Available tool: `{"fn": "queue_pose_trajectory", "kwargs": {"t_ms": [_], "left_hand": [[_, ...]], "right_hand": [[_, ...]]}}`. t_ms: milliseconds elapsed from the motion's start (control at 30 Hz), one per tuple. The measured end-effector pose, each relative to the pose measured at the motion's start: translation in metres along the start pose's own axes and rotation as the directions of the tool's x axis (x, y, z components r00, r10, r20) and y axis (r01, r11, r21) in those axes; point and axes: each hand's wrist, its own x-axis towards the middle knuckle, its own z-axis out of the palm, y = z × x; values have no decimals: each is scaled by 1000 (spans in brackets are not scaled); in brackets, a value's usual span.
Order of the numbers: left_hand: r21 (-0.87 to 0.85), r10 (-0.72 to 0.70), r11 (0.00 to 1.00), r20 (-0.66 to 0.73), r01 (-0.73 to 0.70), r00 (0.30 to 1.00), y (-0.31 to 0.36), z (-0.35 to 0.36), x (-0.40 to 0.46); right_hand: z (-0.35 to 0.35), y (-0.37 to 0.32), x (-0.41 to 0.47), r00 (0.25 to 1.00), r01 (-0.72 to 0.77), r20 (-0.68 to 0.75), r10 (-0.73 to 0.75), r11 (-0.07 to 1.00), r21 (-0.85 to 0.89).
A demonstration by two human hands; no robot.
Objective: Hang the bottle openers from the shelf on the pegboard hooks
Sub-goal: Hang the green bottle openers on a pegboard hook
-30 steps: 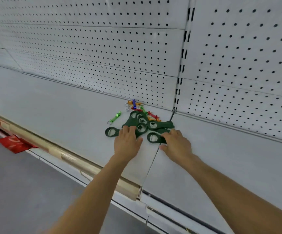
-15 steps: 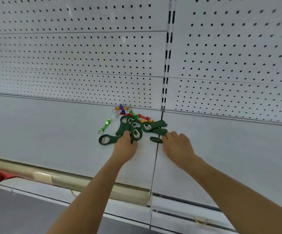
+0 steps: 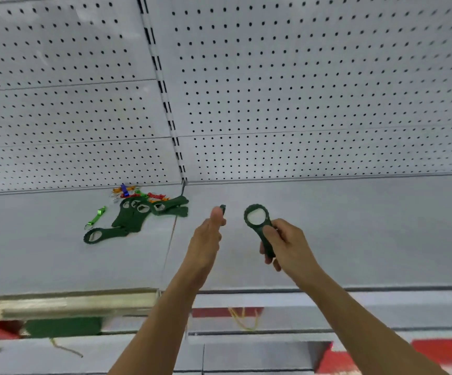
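Already lifted clear of the shelf point(image 3: 327, 226), two dark green bottle openers are in my hands as I watch through the head camera, the only view I have.

My right hand point(image 3: 281, 244) wraps its fingers round the handle of one opener point(image 3: 258, 220), ring end up and turned flat toward the lens; I judge it is held by the handle so that the ring stays free to slip over a hook. My left hand point(image 3: 208, 239) is raised with the thumb upright, and a second opener point(image 3: 222, 208) shows only as a thin dark edge above the thumb tip, pinched edge-on to the camera. How the left fingers lie behind it I cannot see.

The remaining stock lies on the shelf to the left, against the foot of the pegboard point(image 3: 300, 90): a heap of green openers point(image 3: 138, 215) overlapping one another, one green opener point(image 3: 103, 235) lying apart at the front, a bright green keyring opener point(image 3: 96, 218) beside the heap, and a cluster of small coloured openers point(image 3: 138, 192) behind it, touching the back panel.

No hooks are visible on the stretch of pegboard in frame, so I cannot say where these two will go. By my reading the task is at its start: a pair picked up, nothing yet hung, most of the pile untouched.
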Motion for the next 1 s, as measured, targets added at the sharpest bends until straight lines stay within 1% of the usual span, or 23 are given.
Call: {"fn": "queue_pose_trajectory", "kwargs": {"t_ms": [167,267,400,500,667,833,1000], "left_hand": [[20,46,999,50,-47,998,31,106,-50],[-31,91,996,106,-88,990,47,170,-81],[-45,150,988,103,-146,983,68,239,-114],[-71,160,986,121,-152,980,85,279,-129],[-130,251,965,187,-230,950,120,329,-141],[-159,295,951,227,-264,928,148,376,-136],[-165,334,939,236,-301,913,175,426,-121]], "right_hand": [[-110,10,-60,995,-9,-99,10,1000,3],[-174,17,-94,989,-2,-149,0,1000,-14],[-245,25,-131,976,12,-218,-6,1000,25],[-288,29,-149,962,28,-273,-12,998,52],[-347,33,-159,934,74,-356,-44,995,73],[-396,40,-156,906,99,-419,-69,994,50],[-447,42,-140,880,132,-467,-90,990,57]]}}
